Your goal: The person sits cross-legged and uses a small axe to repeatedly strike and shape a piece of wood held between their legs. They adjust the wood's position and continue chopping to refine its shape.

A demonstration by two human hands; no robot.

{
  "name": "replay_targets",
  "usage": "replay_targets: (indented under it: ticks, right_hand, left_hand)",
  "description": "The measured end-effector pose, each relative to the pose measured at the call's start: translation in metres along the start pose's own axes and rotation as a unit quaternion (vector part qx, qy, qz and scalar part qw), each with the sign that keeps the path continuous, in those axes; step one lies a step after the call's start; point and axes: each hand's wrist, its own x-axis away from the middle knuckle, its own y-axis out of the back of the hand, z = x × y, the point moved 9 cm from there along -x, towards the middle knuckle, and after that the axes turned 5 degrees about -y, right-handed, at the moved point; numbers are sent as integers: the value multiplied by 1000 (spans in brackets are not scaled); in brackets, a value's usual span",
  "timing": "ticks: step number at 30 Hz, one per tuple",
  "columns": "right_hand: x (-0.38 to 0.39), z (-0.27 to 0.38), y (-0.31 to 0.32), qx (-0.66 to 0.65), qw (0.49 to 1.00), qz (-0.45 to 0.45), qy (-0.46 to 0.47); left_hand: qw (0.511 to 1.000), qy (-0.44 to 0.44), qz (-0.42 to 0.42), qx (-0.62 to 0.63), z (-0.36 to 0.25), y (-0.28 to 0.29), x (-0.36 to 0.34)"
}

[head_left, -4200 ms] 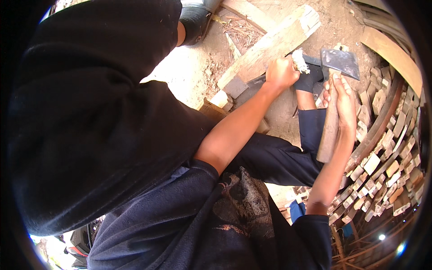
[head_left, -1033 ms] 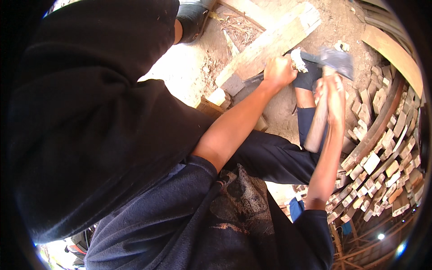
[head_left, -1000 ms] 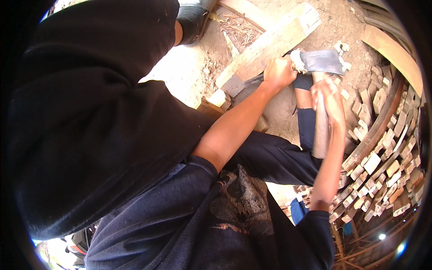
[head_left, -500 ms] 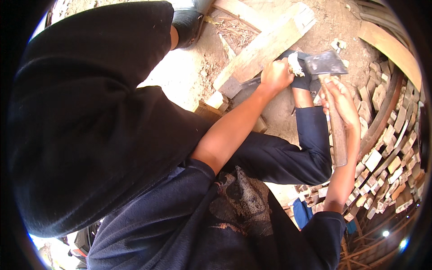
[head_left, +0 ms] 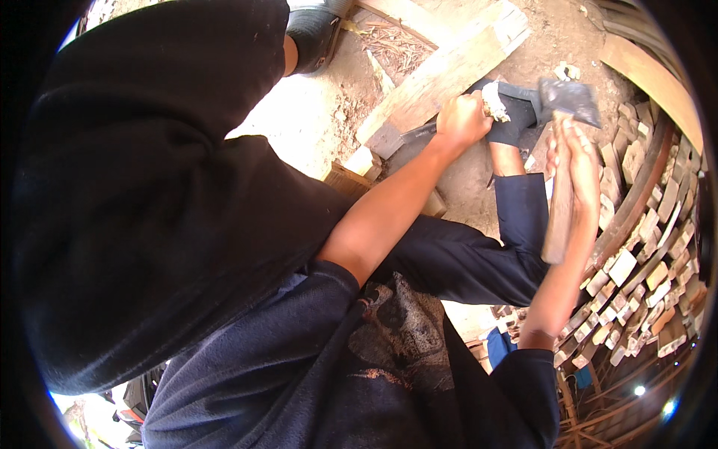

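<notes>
My left hand (head_left: 462, 120) is closed around a short piece of wood with a pale, frayed end (head_left: 495, 102), beside a long pale plank (head_left: 441, 78). My right hand (head_left: 580, 165) grips a wooden-handled axe; its dark metal head (head_left: 570, 101), smeared by motion, is just right of the wood piece, and the handle (head_left: 558, 224) points down along my forearm. My dark-shod right foot (head_left: 516, 127) is beneath the wood and axe.
Stacked wooden offcuts (head_left: 647, 239) line the right side, with a bent board (head_left: 647, 75) above. Small blocks (head_left: 359, 166) lie left of my hands; shavings (head_left: 396, 52) litter the dirt ground (head_left: 314, 123). My other foot (head_left: 314, 37) is at the top.
The axe swung in against the frayed wood about a second ago and has since moved right, away from it. My left hand has stayed almost in place.
</notes>
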Motion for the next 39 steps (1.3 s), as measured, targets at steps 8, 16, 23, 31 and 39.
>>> replay_targets:
  ticks: [8,16,23,31,39]
  right_hand:
    - [-1,-29,-23,91,989,93,-70]
    - [-16,-35,-29,9,999,48,-25]
    - [-27,-4,-18,16,999,45,5]
    - [-24,-21,-30,124,984,113,-56]
    - [-14,-36,-34,94,984,134,-76]
  left_hand:
    - [1000,-10,-12,-19,5,-8,0]
    - [999,18,16,-40,4,-7,-1]
    - [998,16,5,-53,13,-9,-8]
    - [998,1,18,-58,11,-9,-3]
    - [998,-19,18,-62,14,-12,-6]
